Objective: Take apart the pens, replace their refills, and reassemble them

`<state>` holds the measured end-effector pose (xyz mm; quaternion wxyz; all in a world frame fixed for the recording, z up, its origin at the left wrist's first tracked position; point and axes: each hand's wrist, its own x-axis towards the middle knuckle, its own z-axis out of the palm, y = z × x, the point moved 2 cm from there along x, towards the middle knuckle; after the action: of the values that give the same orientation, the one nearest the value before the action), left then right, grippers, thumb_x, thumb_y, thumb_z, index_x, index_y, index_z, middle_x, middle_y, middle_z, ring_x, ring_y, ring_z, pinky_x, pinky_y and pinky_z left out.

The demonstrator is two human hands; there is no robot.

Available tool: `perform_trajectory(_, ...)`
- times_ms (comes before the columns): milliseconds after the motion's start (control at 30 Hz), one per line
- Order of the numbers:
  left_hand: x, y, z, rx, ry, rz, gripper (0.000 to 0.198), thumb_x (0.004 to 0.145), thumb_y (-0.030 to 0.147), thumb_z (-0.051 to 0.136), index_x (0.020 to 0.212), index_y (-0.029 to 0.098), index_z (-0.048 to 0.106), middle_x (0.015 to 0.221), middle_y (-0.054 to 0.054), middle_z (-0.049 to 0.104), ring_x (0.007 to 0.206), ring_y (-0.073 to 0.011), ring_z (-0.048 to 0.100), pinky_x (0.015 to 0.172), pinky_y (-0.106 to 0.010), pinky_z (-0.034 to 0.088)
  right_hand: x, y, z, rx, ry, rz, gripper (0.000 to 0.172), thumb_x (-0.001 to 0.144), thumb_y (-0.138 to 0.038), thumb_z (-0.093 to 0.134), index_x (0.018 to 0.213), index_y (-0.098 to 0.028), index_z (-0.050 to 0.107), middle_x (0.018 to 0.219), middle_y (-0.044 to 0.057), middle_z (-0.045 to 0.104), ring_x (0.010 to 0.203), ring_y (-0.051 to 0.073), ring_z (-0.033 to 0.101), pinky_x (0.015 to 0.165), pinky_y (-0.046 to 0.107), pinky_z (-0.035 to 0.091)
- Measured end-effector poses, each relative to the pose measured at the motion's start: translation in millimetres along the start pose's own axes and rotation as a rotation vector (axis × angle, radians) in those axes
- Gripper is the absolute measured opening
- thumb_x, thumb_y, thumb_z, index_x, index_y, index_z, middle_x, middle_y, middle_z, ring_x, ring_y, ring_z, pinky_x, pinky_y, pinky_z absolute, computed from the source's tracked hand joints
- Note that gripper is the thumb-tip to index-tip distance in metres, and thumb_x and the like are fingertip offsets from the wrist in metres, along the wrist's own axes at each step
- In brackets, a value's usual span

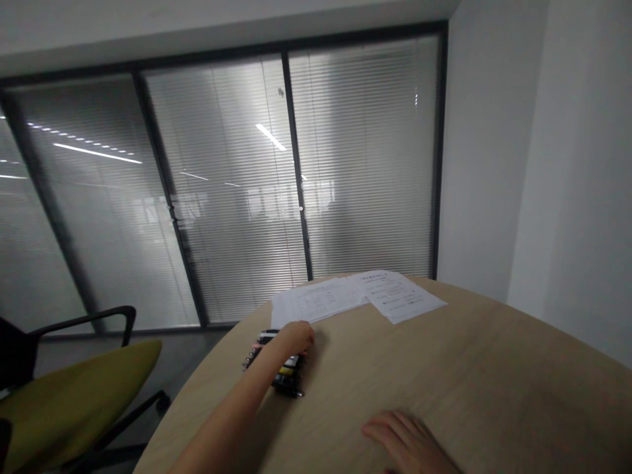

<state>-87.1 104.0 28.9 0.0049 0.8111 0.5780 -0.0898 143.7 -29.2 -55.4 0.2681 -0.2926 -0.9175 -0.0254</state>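
My left hand (pixel 297 338) reaches forward over a tight row of marker pens (pixel 281 368) lying side by side on the pale wooden round table (pixel 444 355). Its fingers curl down at the pens' far end, hiding part of the row, and I cannot tell whether it grips any pen. My right hand (pixel 402 440) rests on the tabletop near the bottom edge of the view, fingers spread and holding nothing. Beyond the pens lie two groups of printed paper sheets (pixel 316 301) (pixel 399 296), near the table's far edge.
A black-framed office chair with an olive seat (pixel 74 395) stands left of the table. Behind the table is a dark-framed glass partition with blinds (pixel 222 197). A white wall (pixel 518 164) runs along the right.
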Motion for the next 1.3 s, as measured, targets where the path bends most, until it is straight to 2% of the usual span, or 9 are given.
perform_trajectory(167, -1, 3, -2.8, -0.019, 0.088, 0.009, 0.025, 0.084, 0.028, 0.048, 0.107, 0.016, 0.05, 0.107, -0.007, 0.052, 0.089, -0.0187, 0.054, 0.075, -0.038, 0.046, -1, 1, 4, -0.048, 0.078, -0.032, 0.031, 0.078, -0.042, 0.05, 0.104, -0.024, 0.053, 0.092, 0.0, 0.066, 0.079, 0.015, 0.059, 0.068, 0.023, 0.044)
perform_trajectory(300, -9, 3, -22.9, -0.145, 0.269, 0.013, 0.008, 0.078, 0.012, 0.051, 0.079, 0.014, 0.058, 0.089, -0.007, 0.055, 0.086, -0.0218, 0.056, 0.079, -0.036, 0.042, 0, 2, 5, 0.007, 0.038, -0.015, 0.037, 0.075, -0.043, 0.053, 0.108, -0.026, 0.051, 0.096, 0.0, 0.065, 0.081, 0.016, 0.059, 0.069, 0.024, 0.044)
perform_trajectory(433, -20, 6, -49.8, -0.376, 0.519, 0.046, 0.009, 0.079, 0.014, 0.045, 0.083, 0.017, 0.052, 0.097, -0.006, 0.051, 0.088, -0.0196, 0.054, 0.081, -0.035, 0.039, 2, -1, -2, 0.076, -0.084, 0.083, 0.04, 0.07, -0.033, 0.059, 0.109, -0.026, 0.052, 0.102, 0.003, 0.063, 0.089, 0.02, 0.057, 0.076, 0.028, 0.043)
perform_trajectory(500, -24, 9, -59.8, -0.529, 0.609, 0.072, 0.006, 0.08, 0.019, 0.044, 0.084, 0.017, 0.049, 0.089, -0.004, 0.052, 0.081, -0.0171, 0.055, 0.079, -0.033, 0.04, 3, -4, -5, 0.131, -0.124, 0.126, 0.04, 0.07, -0.027, 0.058, 0.109, -0.025, 0.053, 0.103, 0.004, 0.062, 0.092, 0.021, 0.056, 0.079, 0.03, 0.043)
perform_trajectory(600, -26, 18, -68.1, -0.799, 0.677, 0.123, 0.011, 0.081, 0.029, 0.041, 0.082, 0.018, 0.043, 0.075, 0.0, 0.054, 0.069, -0.0138, 0.056, 0.071, -0.03, 0.044, 3, -6, -8, 0.282, -0.062, 0.228, 0.038, 0.07, -0.019, 0.052, 0.107, -0.022, 0.054, 0.105, 0.007, 0.061, 0.097, 0.02, 0.054, 0.083, 0.032, 0.041)
perform_trajectory(800, -19, 43, -66.3, -1.313, 0.65, 0.185, 0.03, 0.076, 0.047, 0.046, 0.077, 0.018, 0.038, 0.077, -0.001, 0.058, 0.059, -0.01, 0.058, 0.066, -0.029, 0.049, 3, 17, -8, 0.872, 0.24, 0.711, 0.031, 0.08, -0.037, 0.038, 0.102, -0.021, 0.054, 0.1, 0.009, 0.061, 0.082, 0.016, 0.06, 0.068, 0.028, 0.047)
perform_trajectory(967, -18, 65, -53.8, -1.576, 0.533, 0.188, 0.025, 0.077, 0.04, 0.05, 0.075, 0.018, 0.039, 0.077, -0.002, 0.061, 0.06, -0.0102, 0.06, 0.07, -0.029, 0.051, 13, 36, -29, 1.243, 0.403, 0.982, 0.04, 0.075, -0.048, 0.038, 0.09, -0.015, 0.054, 0.073, 0.008, 0.063, 0.063, 0.015, 0.06, 0.058, 0.027, 0.045)
perform_trajectory(1100, -14, 79, -36.0, -1.691, 0.439, 0.147, 0.016, 0.08, 0.031, 0.048, 0.075, 0.018, 0.041, 0.074, -0.002, 0.062, 0.062, -0.0116, 0.063, 0.073, -0.03, 0.051, 18, 48, -48, 1.289, 0.425, 0.963, 0.042, 0.074, -0.05, 0.035, 0.077, -0.014, 0.056, 0.056, 0.002, 0.058, 0.052, 0.012, 0.055, 0.054, 0.025, 0.04)
perform_trajectory(1300, -5, 95, 0.3, -1.748, 0.368, 0.06, 0.006, 0.082, 0.02, 0.041, 0.077, 0.018, 0.042, 0.08, -0.004, 0.063, 0.074, -0.0121, 0.063, 0.079, -0.028, 0.048, 13, 87, -57, 0.967, 0.47, 0.897, 0.035, 0.071, -0.047, 0.043, 0.055, -0.018, 0.051, 0.045, -0.001, 0.051, 0.047, 0.012, 0.048, 0.051, 0.025, 0.035)
